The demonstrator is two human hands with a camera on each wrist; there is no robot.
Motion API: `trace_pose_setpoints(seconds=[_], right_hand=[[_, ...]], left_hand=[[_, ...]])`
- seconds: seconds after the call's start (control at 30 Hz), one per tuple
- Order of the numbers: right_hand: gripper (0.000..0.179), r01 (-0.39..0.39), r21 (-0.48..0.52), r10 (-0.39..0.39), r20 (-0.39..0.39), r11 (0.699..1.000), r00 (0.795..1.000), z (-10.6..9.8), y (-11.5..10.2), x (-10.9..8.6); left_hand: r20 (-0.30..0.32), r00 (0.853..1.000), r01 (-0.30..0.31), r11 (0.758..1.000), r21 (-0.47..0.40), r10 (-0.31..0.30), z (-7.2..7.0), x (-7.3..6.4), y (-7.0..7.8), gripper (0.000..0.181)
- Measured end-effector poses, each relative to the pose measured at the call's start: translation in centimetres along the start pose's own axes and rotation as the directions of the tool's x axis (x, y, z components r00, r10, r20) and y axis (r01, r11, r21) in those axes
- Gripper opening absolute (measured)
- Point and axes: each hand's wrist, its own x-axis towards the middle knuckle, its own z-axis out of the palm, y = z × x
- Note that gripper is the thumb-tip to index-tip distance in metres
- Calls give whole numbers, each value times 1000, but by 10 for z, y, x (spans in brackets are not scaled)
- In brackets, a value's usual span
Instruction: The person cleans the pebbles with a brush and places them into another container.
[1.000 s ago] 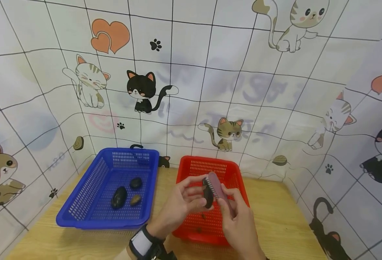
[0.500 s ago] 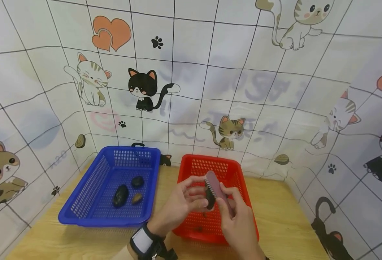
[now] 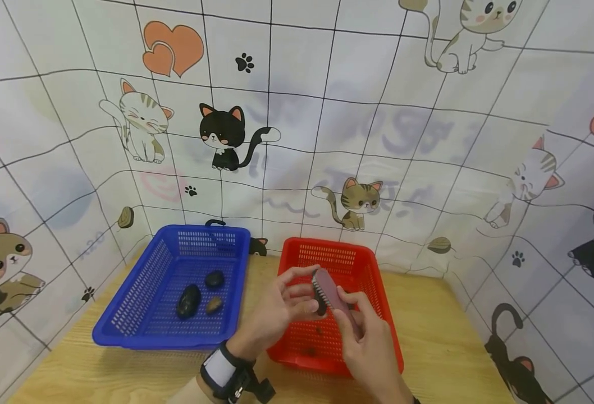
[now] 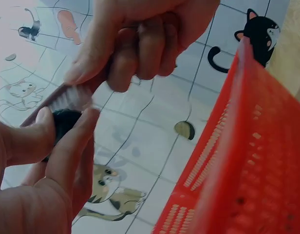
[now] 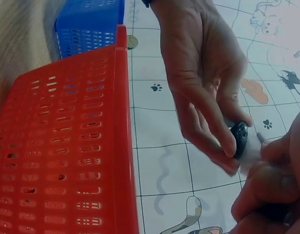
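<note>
Over the red basket (image 3: 334,367), my left hand (image 3: 272,314) pinches a dark stone (image 4: 65,122) between thumb and fingers. My right hand (image 3: 370,348) grips a mauve-handled scrubbing brush (image 3: 333,294). Its pale bristles face the stone and appear to touch it; they are blurred in both wrist views. In the head view, the brush covers much of the stone. The right wrist view shows the stone's dark, shiny face (image 5: 240,139) at the left fingertips.
A blue basket (image 3: 150,341) stands to the left with a large black stone (image 3: 188,301), a smaller dark stone (image 3: 214,279) and a brown stone (image 3: 214,304). Small dark bits (image 3: 311,351) lie in the red basket. A cat-print sheet (image 3: 297,140) surrounds the wooden table (image 3: 428,336).
The brush has shifted slightly left across the stone and now hides more of it. Both hands keep their holds. The head view has tilted a little.
</note>
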Motion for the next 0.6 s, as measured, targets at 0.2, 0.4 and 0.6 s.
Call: trace_pose_setpoints(seconds=[0.2,0.4,0.6], right_hand=[[37,-105,-51,103,-45,993,994,-3,-2,7],[38,-189,-77,191,15,979,982,-5,-6,5],[35,-105,-38,106,7,994,994,-4,-4,1]], left_hand=[[29,999,20,1000,-12,-20,4,-1,3,68],[-87,995,-55,998,-39,52,1,0,6,71],[-94,994,-59,998,-33,56,2,1,1,72]])
